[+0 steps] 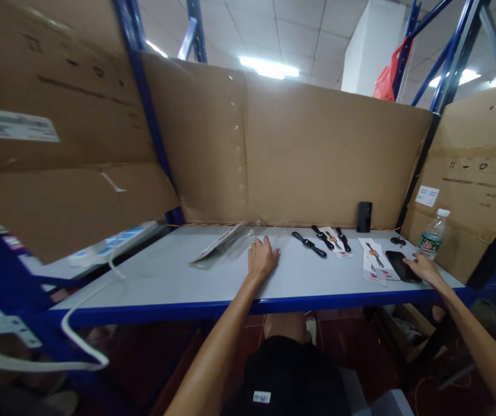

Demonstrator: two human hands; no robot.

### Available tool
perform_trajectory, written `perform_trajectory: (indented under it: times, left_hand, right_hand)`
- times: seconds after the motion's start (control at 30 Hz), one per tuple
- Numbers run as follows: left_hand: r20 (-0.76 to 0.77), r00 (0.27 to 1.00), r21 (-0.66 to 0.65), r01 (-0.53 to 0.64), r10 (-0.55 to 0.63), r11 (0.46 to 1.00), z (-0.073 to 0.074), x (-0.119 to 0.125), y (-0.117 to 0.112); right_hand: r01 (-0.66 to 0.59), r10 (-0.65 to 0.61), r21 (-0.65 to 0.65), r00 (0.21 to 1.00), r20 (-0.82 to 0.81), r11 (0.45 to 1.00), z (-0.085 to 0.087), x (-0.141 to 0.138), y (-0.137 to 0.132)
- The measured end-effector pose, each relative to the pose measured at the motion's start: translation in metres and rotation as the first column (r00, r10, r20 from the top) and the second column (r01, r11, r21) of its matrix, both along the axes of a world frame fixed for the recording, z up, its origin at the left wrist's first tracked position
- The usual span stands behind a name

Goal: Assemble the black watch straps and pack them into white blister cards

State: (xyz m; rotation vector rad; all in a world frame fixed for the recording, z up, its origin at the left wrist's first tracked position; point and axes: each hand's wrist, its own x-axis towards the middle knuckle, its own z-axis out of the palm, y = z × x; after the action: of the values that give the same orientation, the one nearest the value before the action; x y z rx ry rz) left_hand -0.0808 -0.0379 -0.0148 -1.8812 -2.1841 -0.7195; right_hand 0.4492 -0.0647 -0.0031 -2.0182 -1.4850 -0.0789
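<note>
Head cam, looking down at a grey shelf-top table with a blue edge [178, 289]. Left hand [263, 258] lies flat with its fingers loose and spread, gripping nothing, fingertips touching the flat clear plastic sleeves [230, 240] near the cardboard back wall [317, 156]. Right hand [423, 267] is relaxed too, fingers resting on the near end of a flat black smartphone [399, 263], which sits on white printed cards [372, 263]. Black strap watches [309, 244] lie between the hands, and a clear water bottle [431, 234] stands far right.
</note>
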Motion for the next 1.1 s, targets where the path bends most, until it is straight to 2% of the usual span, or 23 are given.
perform_trajectory:
  times: [0.07, 0.17, 0.23, 0.33, 0.43, 0.5, 0.6, 0.67, 0.77, 0.87, 0.9, 0.93, 0.97, 1.03, 1.07, 1.1]
  left_hand:
    - [0.055, 0.998, 0.001, -0.019, 0.019, 1.000, 0.001, -0.002, 0.000]
    - [0.179, 0.983, -0.074, -0.028, 0.041, 0.997, 0.002, -0.007, -0.001]
    - [0.254, 0.965, -0.107, -0.034, 0.061, 0.994, 0.004, -0.010, -0.003]
    - [0.319, 0.944, -0.078, -0.055, 0.077, 0.995, 0.008, -0.014, -0.011]
    - [0.387, 0.918, -0.015, -0.081, 0.080, 0.997, 0.010, -0.012, -0.027]
    - [0.463, 0.885, 0.057, -0.091, 0.054, 0.994, 0.009, -0.005, -0.043]
    - [0.595, 0.798, 0.197, -0.032, -0.094, 0.980, 0.001, 0.018, -0.071]
    - [0.676, 0.699, 0.270, 0.056, -0.231, 0.961, -0.004, 0.036, -0.089]
    - [0.762, 0.559, 0.304, 0.136, -0.327, 0.943, -0.010, 0.060, -0.110]
    - [0.812, 0.461, 0.333, 0.135, -0.357, 0.933, -0.012, 0.069, -0.120]
    - [0.838, 0.408, 0.340, 0.130, -0.363, 0.931, -0.011, 0.069, -0.121]
    - [0.870, 0.325, 0.347, 0.129, -0.370, 0.929, -0.009, 0.068, -0.122]
    - [0.905, 0.204, 0.352, 0.138, -0.375, 0.926, -0.007, 0.066, -0.122]
    - [0.925, -0.143, 0.374, 0.182, -0.352, 0.909, 0.000, 0.060, -0.122]
    - [0.889, -0.328, 0.396, 0.201, -0.319, 0.896, 0.003, 0.057, -0.120]
    - [0.829, -0.483, 0.421, 0.206, -0.282, 0.883, 0.006, 0.054, -0.119]
  right_hand:
    - [-0.017, 0.015, 0.012, 0.995, 0.095, 1.000, 0.004, -0.020, -0.018]
    - [-0.199, 0.179, 0.172, 0.976, 0.127, 0.965, 0.012, -0.065, -0.050]
    - [-0.297, 0.288, 0.228, 0.955, 0.074, 0.927, 0.017, -0.097, -0.071]
    - [-0.416, 0.443, 0.269, 0.895, -0.047, 0.869, 0.020, -0.139, -0.098]
    - [-0.501, 0.535, 0.199, 0.820, -0.203, 0.842, 0.018, -0.174, -0.119]
    - [-0.593, 0.603, 0.133, 0.739, -0.300, 0.794, 0.016, -0.198, -0.129]
    - [-0.738, 0.701, 0.053, 0.613, -0.364, 0.673, 0.015, -0.237, -0.138]
    - [-0.779, 0.726, 0.010, 0.581, -0.368, 0.627, 0.017, -0.265, -0.138]
    - [-0.801, 0.727, 0.013, 0.536, -0.430, 0.598, 0.018, -0.302, -0.124]
    - [-0.808, 0.694, 0.082, 0.443, -0.568, 0.583, 0.016, -0.323, -0.102]
    - [-0.817, 0.674, 0.102, 0.389, -0.628, 0.567, 0.015, -0.327, -0.096]
    - [-0.832, 0.645, 0.115, 0.325, -0.692, 0.543, 0.014, -0.329, -0.090]
    - [-0.856, 0.606, 0.117, 0.254, -0.754, 0.504, 0.012, -0.330, -0.086]
    - [-0.914, 0.496, 0.098, 0.121, -0.860, 0.394, 0.009, -0.332, -0.082]
    - [-0.935, 0.438, 0.086, 0.078, -0.896, 0.343, 0.008, -0.332, -0.082]
    - [-0.949, 0.392, 0.076, 0.052, -0.919, 0.305, 0.007, -0.333, -0.082]
